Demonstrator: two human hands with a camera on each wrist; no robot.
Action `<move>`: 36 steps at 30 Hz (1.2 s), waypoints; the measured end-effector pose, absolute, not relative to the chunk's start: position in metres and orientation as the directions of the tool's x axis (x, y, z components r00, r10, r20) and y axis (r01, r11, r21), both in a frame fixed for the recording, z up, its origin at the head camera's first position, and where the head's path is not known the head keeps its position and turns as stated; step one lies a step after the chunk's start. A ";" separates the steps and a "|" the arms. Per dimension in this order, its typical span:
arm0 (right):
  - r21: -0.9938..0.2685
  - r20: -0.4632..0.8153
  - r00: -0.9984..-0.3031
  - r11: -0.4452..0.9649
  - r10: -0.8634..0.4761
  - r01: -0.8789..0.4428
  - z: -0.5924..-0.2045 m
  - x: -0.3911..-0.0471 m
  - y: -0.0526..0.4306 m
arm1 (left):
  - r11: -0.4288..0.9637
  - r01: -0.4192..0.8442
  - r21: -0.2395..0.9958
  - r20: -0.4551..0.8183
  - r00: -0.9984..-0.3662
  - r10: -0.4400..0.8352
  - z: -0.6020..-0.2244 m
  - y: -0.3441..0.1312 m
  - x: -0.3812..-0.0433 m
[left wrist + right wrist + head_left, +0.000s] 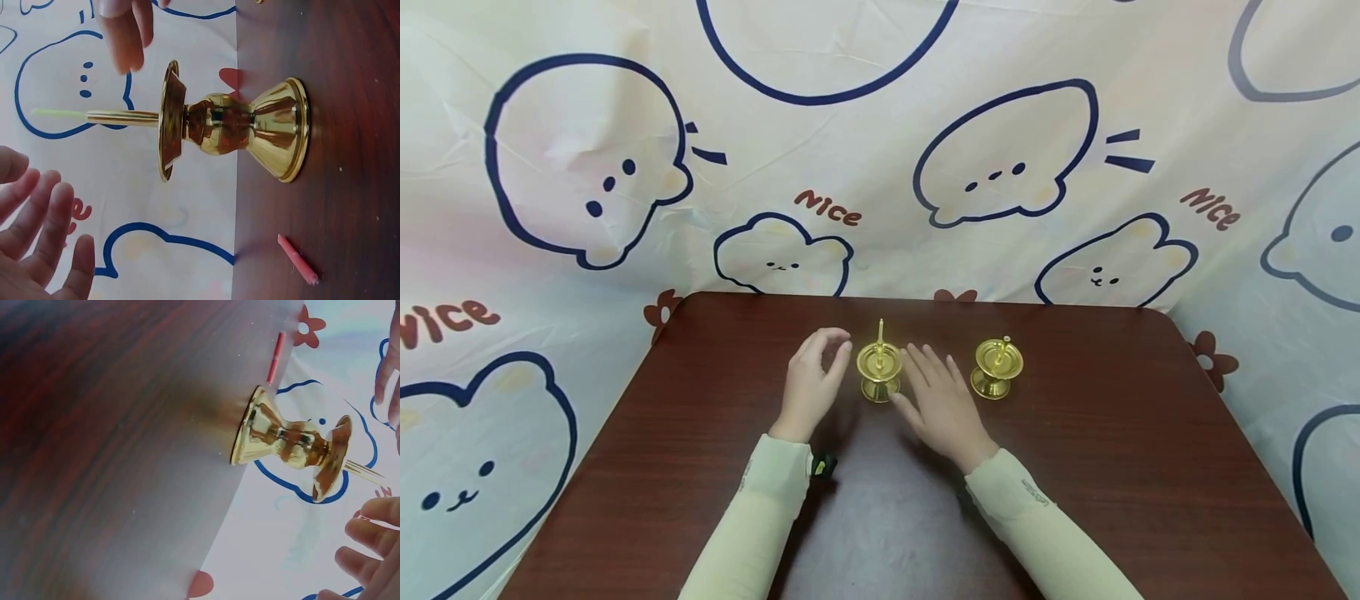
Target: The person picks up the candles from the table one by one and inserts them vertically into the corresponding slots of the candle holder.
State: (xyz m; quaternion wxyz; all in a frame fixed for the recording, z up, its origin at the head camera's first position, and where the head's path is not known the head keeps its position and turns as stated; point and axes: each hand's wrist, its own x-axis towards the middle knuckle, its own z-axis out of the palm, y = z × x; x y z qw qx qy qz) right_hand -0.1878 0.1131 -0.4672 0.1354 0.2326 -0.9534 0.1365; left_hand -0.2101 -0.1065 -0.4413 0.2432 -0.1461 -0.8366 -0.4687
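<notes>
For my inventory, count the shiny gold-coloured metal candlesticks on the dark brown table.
2. One shiny gold-coloured metal candlestick stands between the left hand and the right hand; the second candlestick stands right of the right hand. None appears hidden.

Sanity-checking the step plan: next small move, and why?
Probably lower the left hand to pinch the red candle: it lies loose on the table, that hand's fingers hold nothing, and the nearby brass holder already carries a pale candle.
</notes>
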 end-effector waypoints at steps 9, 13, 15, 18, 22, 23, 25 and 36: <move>-0.196 0.433 -0.817 0.845 -0.381 -0.498 -0.461 -0.173 0.124 | 0.596 0.331 0.732 0.440 -0.897 -0.042 -0.448 -0.117 -0.206; -0.207 0.499 -0.786 0.831 -0.365 -0.516 -0.460 -0.167 0.132 | 0.614 0.260 0.745 0.376 -0.924 -0.065 -0.452 -0.121 -0.205; -0.215 0.533 -0.769 0.822 -0.354 -0.527 -0.458 -0.164 0.136 | 0.621 0.237 0.747 0.356 -0.931 -0.074 -0.454 -0.123 -0.205; -0.219 0.595 -0.730 0.806 -0.336 -0.550 -0.456 -0.160 0.143 | 0.638 0.192 0.745 0.317 -0.945 -0.085 -0.457 -0.125 -0.205; -0.217 0.656 -0.695 0.807 -0.296 -0.549 -0.456 -0.156 0.151 | 0.671 0.116 0.732 0.242 -0.965 -0.098 -0.462 -0.127 -0.205; -0.219 0.666 -0.690 0.810 -0.283 -0.544 -0.456 -0.155 0.153 | 0.681 0.095 0.726 0.221 -0.970 -0.100 -0.463 -0.128 -0.206; -0.231 0.682 -0.687 0.817 -0.252 -0.529 -0.456 -0.154 0.158 | 0.695 0.060 0.716 0.181 -0.978 -0.101 -0.466 -0.129 -0.205; -0.283 0.750 -0.650 0.830 -0.121 -0.481 -0.460 -0.152 0.184 | 0.738 -0.006 0.674 0.092 -0.992 -0.091 -0.475 -0.133 -0.209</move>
